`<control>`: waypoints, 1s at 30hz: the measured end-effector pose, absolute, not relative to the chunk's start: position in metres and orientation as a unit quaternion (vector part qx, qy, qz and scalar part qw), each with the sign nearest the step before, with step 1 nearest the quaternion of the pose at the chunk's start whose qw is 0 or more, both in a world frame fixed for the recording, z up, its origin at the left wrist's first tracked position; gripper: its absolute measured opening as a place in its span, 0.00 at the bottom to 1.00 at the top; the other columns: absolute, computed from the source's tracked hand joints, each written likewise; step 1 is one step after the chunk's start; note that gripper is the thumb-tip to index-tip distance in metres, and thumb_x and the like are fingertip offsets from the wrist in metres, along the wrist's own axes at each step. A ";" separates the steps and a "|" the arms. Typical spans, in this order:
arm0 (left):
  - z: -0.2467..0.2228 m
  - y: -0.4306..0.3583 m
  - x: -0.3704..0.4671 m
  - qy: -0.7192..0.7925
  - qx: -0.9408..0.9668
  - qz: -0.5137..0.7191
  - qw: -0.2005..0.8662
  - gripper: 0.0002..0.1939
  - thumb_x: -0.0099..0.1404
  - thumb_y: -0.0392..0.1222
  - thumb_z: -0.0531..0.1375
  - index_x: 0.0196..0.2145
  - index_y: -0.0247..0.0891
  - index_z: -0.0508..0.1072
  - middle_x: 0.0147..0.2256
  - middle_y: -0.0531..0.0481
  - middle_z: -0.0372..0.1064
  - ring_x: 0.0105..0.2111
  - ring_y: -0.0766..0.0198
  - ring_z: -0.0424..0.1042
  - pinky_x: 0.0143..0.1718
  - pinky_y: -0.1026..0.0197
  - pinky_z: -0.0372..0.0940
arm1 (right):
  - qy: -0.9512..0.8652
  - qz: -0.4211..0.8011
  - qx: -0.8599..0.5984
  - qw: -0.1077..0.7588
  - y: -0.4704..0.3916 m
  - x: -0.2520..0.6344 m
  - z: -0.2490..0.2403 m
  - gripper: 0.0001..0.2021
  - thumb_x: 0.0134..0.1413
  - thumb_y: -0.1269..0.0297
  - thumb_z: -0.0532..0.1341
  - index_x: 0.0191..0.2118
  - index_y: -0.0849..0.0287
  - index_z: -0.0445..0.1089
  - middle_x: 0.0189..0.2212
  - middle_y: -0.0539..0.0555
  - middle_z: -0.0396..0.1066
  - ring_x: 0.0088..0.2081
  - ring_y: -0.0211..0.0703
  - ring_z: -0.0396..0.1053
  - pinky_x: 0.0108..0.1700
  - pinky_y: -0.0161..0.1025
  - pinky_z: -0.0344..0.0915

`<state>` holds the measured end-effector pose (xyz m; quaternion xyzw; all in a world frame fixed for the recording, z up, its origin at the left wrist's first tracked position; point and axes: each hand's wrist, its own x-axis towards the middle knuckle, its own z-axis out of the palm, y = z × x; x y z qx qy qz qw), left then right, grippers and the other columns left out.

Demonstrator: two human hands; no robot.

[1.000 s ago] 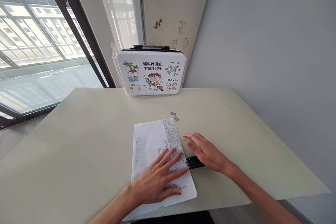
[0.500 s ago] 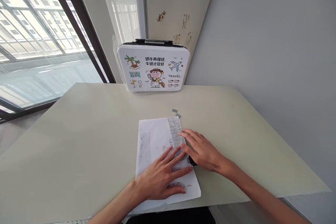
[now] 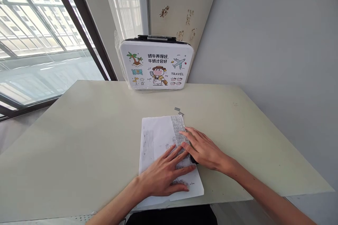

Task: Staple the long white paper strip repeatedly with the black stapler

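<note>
A stack of printed white paper sheets (image 3: 155, 128) lies on the table, with a dense block of small print down its right side. My left hand (image 3: 166, 174) rests flat on the lower part of the sheets, its fingers spread towards the right edge. Curled over that right edge is my right hand (image 3: 204, 149), its thumb close to the left fingertips. Under its palm a small black object (image 3: 193, 159) shows at the paper's edge; most of it is hidden, so its kind is unclear. Two small grey metal strips (image 3: 177, 109) lie just beyond the top right corner.
A white case (image 3: 158, 63) with cartoon travel pictures stands upright at the back of the pale table (image 3: 87, 140). Plastic wrap hangs around it. A grey wall (image 3: 269, 42) rises on the right, and a dark-framed window (image 3: 84, 24) is on the left.
Both hands keep nearly the same pose on the paper. The whole view has shifted slightly, with the case and sheets appearing a little higher and further right.
</note>
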<state>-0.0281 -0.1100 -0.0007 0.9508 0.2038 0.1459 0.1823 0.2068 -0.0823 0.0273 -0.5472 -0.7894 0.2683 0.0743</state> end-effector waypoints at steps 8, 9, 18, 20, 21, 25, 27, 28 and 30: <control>-0.002 -0.110 -0.028 0.204 0.955 0.126 0.172 0.33 0.76 0.61 0.55 0.72 0.47 0.61 0.75 0.43 0.41 0.75 0.42 0.39 0.73 0.38 0.43 | -0.782 0.271 -0.562 0.018 -0.083 0.201 0.040 0.31 0.74 0.41 0.42 0.74 0.46 0.54 0.76 0.55 0.47 0.76 0.53 0.44 0.74 0.57 0.49; -0.002 -0.109 -0.027 0.204 0.956 0.124 0.172 0.33 0.76 0.62 0.55 0.72 0.47 0.61 0.75 0.43 0.41 0.75 0.42 0.39 0.73 0.38 0.44 | -0.782 0.269 -0.562 0.017 -0.083 0.201 0.040 0.31 0.74 0.41 0.42 0.74 0.46 0.54 0.76 0.54 0.48 0.76 0.53 0.44 0.74 0.56 0.50; -0.002 -0.110 -0.027 0.202 0.958 0.116 0.166 0.33 0.76 0.62 0.55 0.72 0.45 0.60 0.75 0.41 0.41 0.75 0.42 0.37 0.73 0.38 0.43 | -0.787 0.248 -0.564 0.014 -0.083 0.200 0.036 0.31 0.74 0.41 0.41 0.73 0.45 0.55 0.75 0.53 0.49 0.75 0.52 0.46 0.74 0.55 0.51; -0.002 -0.110 -0.027 0.202 0.957 0.123 0.167 0.33 0.76 0.61 0.55 0.72 0.45 0.61 0.75 0.42 0.43 0.75 0.42 0.39 0.73 0.38 0.43 | -0.790 0.242 -0.564 0.014 -0.084 0.199 0.035 0.30 0.74 0.41 0.42 0.73 0.45 0.56 0.75 0.53 0.49 0.75 0.52 0.46 0.74 0.55 0.51; -0.003 -0.110 -0.027 0.204 0.956 0.128 0.167 0.33 0.76 0.61 0.56 0.71 0.45 0.61 0.75 0.42 0.44 0.75 0.42 0.40 0.74 0.39 0.44 | -0.791 0.238 -0.564 0.014 -0.084 0.199 0.035 0.30 0.74 0.41 0.42 0.73 0.45 0.56 0.75 0.53 0.50 0.75 0.52 0.46 0.73 0.56 0.51; -0.004 -0.110 -0.027 0.205 0.953 0.143 0.170 0.33 0.75 0.61 0.57 0.71 0.47 0.61 0.75 0.44 0.45 0.74 0.42 0.41 0.74 0.40 0.44 | -0.790 0.237 -0.566 0.015 -0.084 0.199 0.034 0.30 0.74 0.42 0.42 0.73 0.46 0.56 0.75 0.54 0.50 0.75 0.53 0.46 0.73 0.56 0.51; -0.004 -0.110 -0.027 0.204 0.953 0.145 0.173 0.33 0.75 0.61 0.57 0.71 0.47 0.61 0.75 0.45 0.44 0.74 0.42 0.41 0.74 0.40 0.44 | -0.788 0.246 -0.564 0.015 -0.084 0.200 0.034 0.30 0.74 0.42 0.41 0.73 0.46 0.55 0.75 0.54 0.49 0.76 0.52 0.45 0.74 0.56 0.50; -0.004 -0.110 -0.027 0.204 0.953 0.143 0.174 0.33 0.75 0.61 0.57 0.71 0.47 0.61 0.75 0.45 0.44 0.74 0.42 0.41 0.74 0.39 0.44 | -0.786 0.254 -0.563 0.015 -0.084 0.200 0.034 0.30 0.74 0.42 0.41 0.73 0.46 0.55 0.75 0.54 0.49 0.76 0.52 0.44 0.74 0.56 0.50; -0.004 -0.110 -0.027 0.202 0.954 0.135 0.177 0.33 0.75 0.61 0.56 0.71 0.47 0.61 0.75 0.44 0.43 0.75 0.42 0.40 0.74 0.39 0.44 | -0.780 0.271 -0.564 0.017 -0.083 0.203 0.035 0.30 0.74 0.41 0.40 0.73 0.45 0.55 0.76 0.53 0.48 0.76 0.51 0.43 0.74 0.55 0.49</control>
